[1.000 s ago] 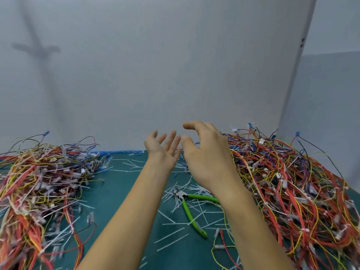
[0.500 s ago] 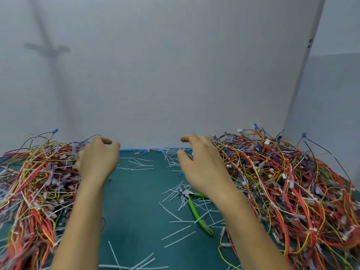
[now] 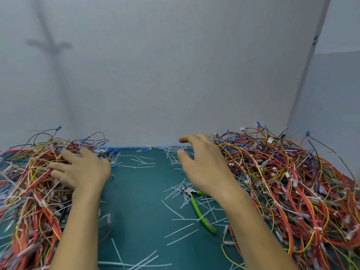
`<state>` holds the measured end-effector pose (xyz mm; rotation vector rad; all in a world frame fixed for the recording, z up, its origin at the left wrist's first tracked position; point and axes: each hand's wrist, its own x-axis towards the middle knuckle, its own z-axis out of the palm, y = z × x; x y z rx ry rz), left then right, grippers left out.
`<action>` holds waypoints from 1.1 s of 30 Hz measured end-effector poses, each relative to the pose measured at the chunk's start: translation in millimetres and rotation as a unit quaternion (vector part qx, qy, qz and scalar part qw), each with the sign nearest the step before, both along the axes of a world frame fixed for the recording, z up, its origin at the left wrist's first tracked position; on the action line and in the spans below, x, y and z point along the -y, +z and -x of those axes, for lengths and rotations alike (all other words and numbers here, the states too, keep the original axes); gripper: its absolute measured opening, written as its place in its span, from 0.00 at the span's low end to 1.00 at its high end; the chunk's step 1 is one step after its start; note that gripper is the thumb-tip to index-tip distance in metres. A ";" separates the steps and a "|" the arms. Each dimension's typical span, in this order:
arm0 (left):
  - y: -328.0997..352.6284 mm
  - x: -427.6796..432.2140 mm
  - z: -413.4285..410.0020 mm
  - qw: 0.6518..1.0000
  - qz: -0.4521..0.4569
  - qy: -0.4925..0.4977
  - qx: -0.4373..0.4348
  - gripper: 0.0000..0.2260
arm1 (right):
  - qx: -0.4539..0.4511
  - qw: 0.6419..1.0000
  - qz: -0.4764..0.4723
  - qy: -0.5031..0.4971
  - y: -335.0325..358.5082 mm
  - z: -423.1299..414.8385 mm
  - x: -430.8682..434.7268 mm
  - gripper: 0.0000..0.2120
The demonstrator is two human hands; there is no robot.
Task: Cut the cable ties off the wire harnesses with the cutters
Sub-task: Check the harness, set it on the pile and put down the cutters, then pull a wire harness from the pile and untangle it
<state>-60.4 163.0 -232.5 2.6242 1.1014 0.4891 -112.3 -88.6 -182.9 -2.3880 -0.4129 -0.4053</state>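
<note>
The left hand (image 3: 83,170) lies palm down on the left, fingers spread and straight. The right hand (image 3: 202,166) hovers farther right, fingers loosely curled, thumb apart, holding nothing. They are well apart.

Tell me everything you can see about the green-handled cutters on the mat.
The cutters have a grey metal head and bright green, plastic-looking handles. They lie flat on the green mat among white cut tie pieces, head pointing away, handles splayed. One handle runs toward the person; the other disappears under the wrist of the right hand. Neither hand grips them.
</note>
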 end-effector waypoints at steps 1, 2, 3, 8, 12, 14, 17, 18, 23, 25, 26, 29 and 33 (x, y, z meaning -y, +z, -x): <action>1.1 0.9 -0.2 1.000 -0.004 -0.003 0.002 0.26 | 0.002 1.000 -0.001 0.000 0.4 -0.1 0.0 0.18; 1.6 2.0 -0.3 1.000 -0.008 -0.008 0.004 0.25 | 0.005 1.000 -0.002 0.000 0.6 0.1 0.0 0.17; 2.2 3.6 -0.3 1.000 -0.012 -0.013 0.008 0.23 | 0.007 1.000 -0.003 0.000 0.9 0.2 0.0 0.17; 6.4 17.8 -2.0 0.996 -0.021 -0.060 0.056 0.28 | 0.012 1.000 -0.005 -0.003 1.6 0.2 1.9 0.17; 3.8 10.7 -1.3 0.998 -0.021 -0.059 0.016 0.27 | 0.016 1.000 -0.007 -0.004 2.1 0.4 2.0 0.17; 2.7 3.0 -1.3 0.998 -0.013 -0.062 -0.025 0.20 | 0.018 1.000 -0.007 -0.002 2.3 0.3 1.7 0.16; 7.6 -0.6 1.9 0.996 -0.026 -0.057 -0.060 0.15 | 0.014 1.000 -0.006 0.002 2.2 -0.4 1.5 0.16; 10.5 -0.2 3.1 0.996 -0.032 -0.058 -0.059 0.14 | 0.013 1.000 -0.007 0.004 2.0 -0.7 1.3 0.16; 21.3 7.8 4.2 0.993 0.025 -0.118 -0.013 0.09 | 0.008 1.000 -0.007 0.002 0.3 -2.2 1.1 0.15; 26.5 14.9 5.0 0.983 0.075 -0.156 0.054 0.06 | 0.001 1.000 -0.013 -0.001 0.0 -2.2 -0.2 0.15; 30.1 19.7 5.5 0.973 0.105 -0.175 0.105 0.07 | -0.002 1.000 -0.019 -0.002 -0.7 -2.4 -0.9 0.14; 44.9 44.0 8.3 0.890 0.271 -0.251 0.268 0.08 | -0.014 0.998 -0.054 -0.004 -2.8 -3.7 -3.0 0.13; 52.8 96.5 10.3 0.790 0.396 -0.345 0.317 0.13 | -0.033 0.985 -0.172 -0.004 -3.8 -7.2 -7.6 0.14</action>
